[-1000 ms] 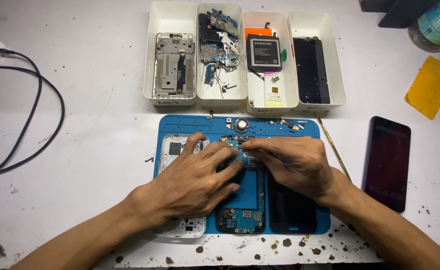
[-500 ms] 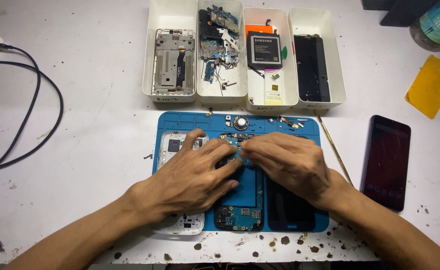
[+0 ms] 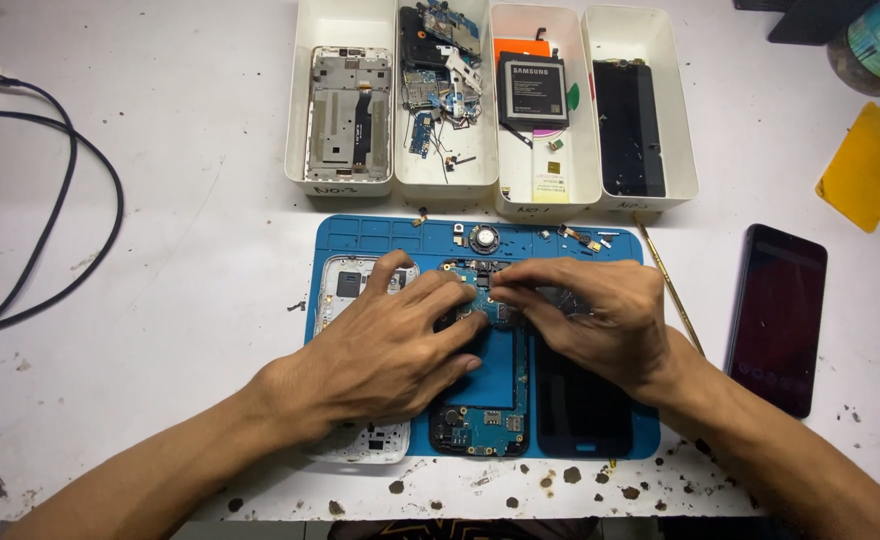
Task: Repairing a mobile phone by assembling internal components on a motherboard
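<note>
Both hands on a blue circuit board [image 3: 490, 385] lying on the blue mat [image 3: 380, 235].
Left hand [image 3: 390, 345] flat, fingers spread, pressing the board's upper end. Right hand [image 3: 600, 320] fingers curled, tips pinching near the same spot; what they grip, cannot tell. White phone frame [image 3: 345, 285] just left.

White table [image 3: 160, 230] w/ dark stains & chipped front edge, evenly lit, fills view.

Bright even overhead light, soft shadows, sharp focus, slight edge distortion
</note>
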